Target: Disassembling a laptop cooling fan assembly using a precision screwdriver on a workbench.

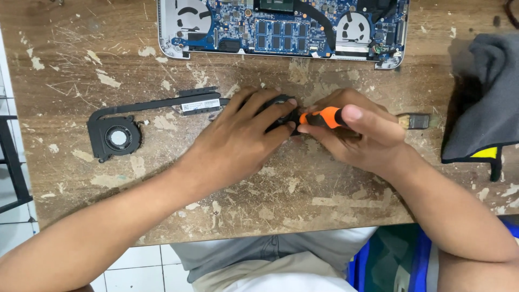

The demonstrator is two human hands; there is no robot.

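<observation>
A black laptop cooling assembly (162,108) lies on the worn wooden table (303,189): one round fan (114,137) at the left, a dark heat pipe running right to a second fan. My left hand (243,135) presses down on that second fan (283,103), mostly hiding it. My right hand (357,135) grips an orange-and-black screwdriver (319,117), its tip pointing at the fan under my left fingers.
An opened laptop (281,27) with its blue circuit board and two fan housings exposed lies at the table's far edge. A grey cloth (486,103) sits at the right. A brush end (417,120) pokes out behind my right hand. White floor tiles show at the left.
</observation>
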